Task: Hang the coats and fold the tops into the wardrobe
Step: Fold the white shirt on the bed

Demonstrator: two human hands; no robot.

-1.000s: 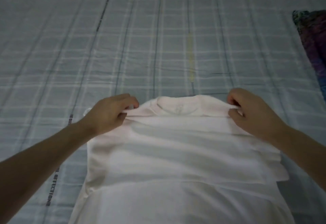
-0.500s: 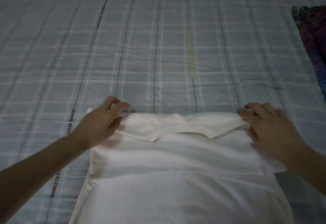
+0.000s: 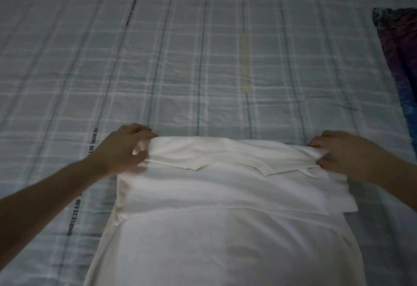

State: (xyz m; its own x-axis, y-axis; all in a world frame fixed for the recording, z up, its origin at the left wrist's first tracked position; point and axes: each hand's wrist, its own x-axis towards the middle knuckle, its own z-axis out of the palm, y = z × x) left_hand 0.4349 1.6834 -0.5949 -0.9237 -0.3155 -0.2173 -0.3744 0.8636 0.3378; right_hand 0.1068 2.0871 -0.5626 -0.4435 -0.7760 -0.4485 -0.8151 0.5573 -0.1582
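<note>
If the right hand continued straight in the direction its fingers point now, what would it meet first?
The right hand points left along the folded far edge of the white top, which it already pinches. So it would probably meet more of that fold first, then the left hand at the other corner.

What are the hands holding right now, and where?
Both hands, left and right, pinch the white top at the two far corners of its folded-over edge.

Matt white cloth top (image 3: pixel 225 195), checked cloth sheet (image 3: pixel 203 60)
</note>
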